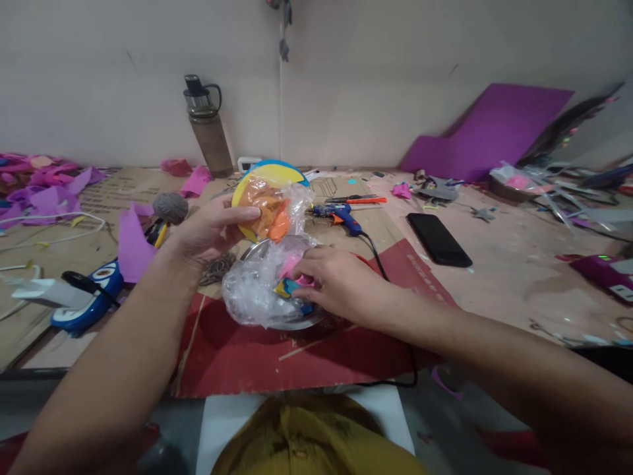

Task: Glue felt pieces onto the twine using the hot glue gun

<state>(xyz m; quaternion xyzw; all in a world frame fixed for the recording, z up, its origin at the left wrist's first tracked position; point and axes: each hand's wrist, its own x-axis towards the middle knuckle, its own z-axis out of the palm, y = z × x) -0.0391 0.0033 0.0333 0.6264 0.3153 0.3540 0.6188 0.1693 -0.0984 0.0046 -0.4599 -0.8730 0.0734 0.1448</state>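
Note:
My left hand (217,227) is closed with the thumb on top, pinching a yellow disc (271,173) with a blue rim, along with a clear plastic bag of orange pieces (270,210). Lower down, my right hand (331,280) reaches into a shallow metal bowl (297,323). Its fingers pinch a small blue and yellow piece (287,287). Pink material shows beside those fingers. Crumpled clear plastic (247,290) covers the bowl's left side and hides part of what lies inside.
A blue glue gun (341,216) with a black cord lies behind the bowl. To its right rests a black phone (438,239). A water bottle (208,132) stands by the wall. Red cardboard (237,363) lies under the bowl; a blue power strip (86,310) is at left.

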